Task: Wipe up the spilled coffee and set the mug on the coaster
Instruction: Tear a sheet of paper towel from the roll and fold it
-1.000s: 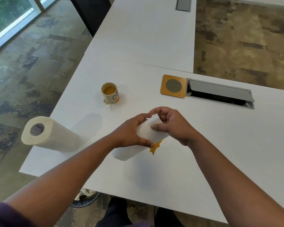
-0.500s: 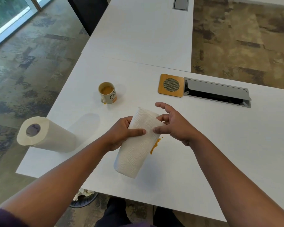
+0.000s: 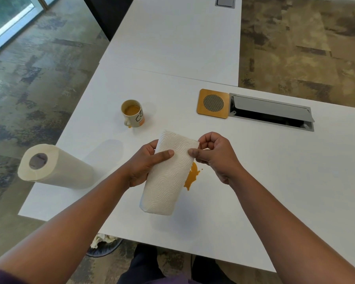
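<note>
Centre of frame: left hand and right hand pinch a folded paper towel by its upper edges, above the table. The towel hides part of the coffee spill. Mug, upper left of centre; coaster, upper right; towel roll, left edge. Mug lettering is partly hidden.

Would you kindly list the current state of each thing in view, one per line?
Paper towel sheet: folded, held above the table in both hands.
Left hand: grip closed on the sheet.
Right hand: pinching the sheet's edge.
Coffee spill: unwiped.
Mug: upright, partly full, off the coaster.
Coaster: bare.
Paper towel roll: standing on the table.
Cable hatch: open.
</note>
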The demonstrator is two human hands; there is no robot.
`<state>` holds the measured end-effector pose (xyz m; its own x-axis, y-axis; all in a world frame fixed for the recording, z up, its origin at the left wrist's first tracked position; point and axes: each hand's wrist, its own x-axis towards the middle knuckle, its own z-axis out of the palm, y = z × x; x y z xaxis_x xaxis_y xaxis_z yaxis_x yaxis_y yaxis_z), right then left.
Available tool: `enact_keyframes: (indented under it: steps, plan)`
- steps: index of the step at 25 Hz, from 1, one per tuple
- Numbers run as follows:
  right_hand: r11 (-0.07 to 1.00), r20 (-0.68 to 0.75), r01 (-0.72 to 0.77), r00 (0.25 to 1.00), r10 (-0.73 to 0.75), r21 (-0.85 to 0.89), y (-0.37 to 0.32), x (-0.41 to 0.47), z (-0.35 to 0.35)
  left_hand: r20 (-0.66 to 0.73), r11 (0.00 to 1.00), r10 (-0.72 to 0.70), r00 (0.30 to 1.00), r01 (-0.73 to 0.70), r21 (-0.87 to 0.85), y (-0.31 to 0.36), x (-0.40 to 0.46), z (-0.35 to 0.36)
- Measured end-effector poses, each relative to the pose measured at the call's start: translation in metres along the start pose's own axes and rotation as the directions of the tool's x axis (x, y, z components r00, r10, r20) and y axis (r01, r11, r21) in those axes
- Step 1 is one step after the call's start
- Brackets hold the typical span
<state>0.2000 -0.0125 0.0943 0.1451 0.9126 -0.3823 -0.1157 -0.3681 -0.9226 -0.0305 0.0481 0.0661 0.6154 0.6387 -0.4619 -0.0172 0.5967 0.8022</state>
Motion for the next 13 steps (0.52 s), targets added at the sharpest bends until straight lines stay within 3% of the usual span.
enact_keyframes:
  steps: [13]
  plan:
    - [0.997,-0.119,0.012,0.993,-0.021,-0.081,0.0005,-0.0029,0.0074,-0.007,0.998,-0.007,1.000,0.006,-0.070,0.0037,-0.0030,0.0034]
